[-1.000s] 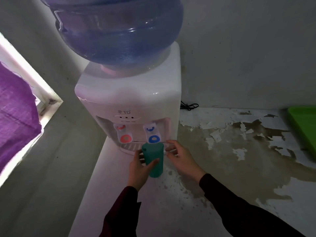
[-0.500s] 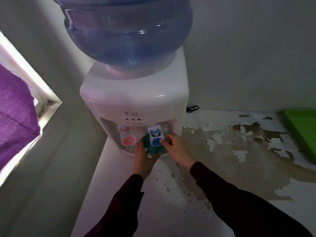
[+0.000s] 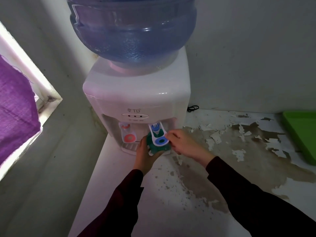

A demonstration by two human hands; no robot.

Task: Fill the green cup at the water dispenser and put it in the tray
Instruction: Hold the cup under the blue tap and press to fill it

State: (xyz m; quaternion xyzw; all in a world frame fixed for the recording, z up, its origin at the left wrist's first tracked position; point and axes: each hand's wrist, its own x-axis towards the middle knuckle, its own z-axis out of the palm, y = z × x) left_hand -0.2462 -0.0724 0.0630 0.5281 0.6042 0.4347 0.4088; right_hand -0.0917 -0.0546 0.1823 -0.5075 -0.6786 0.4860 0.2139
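The green cup (image 3: 151,144) stands on the drip grille of the white water dispenser (image 3: 136,98), right under the blue tap (image 3: 158,135), which hides most of it. My left hand (image 3: 145,153) is wrapped around the cup from the left and below. My right hand (image 3: 183,142) rests beside the cup on its right, with the fingertips touching the blue tap's lever. The green tray (image 3: 302,134) lies at the far right edge of the counter, partly cut off by the frame.
A red tap (image 3: 128,135) sits left of the blue one. A large blue water bottle (image 3: 133,29) tops the dispenser. The counter (image 3: 222,168) has peeling paint. A black cable (image 3: 193,108) lies behind the dispenser. Purple cloth (image 3: 15,106) hangs at the left.
The cup went from in front of the dispenser to under the blue tap. My right hand has come onto the tap lever. The camera has moved closer.
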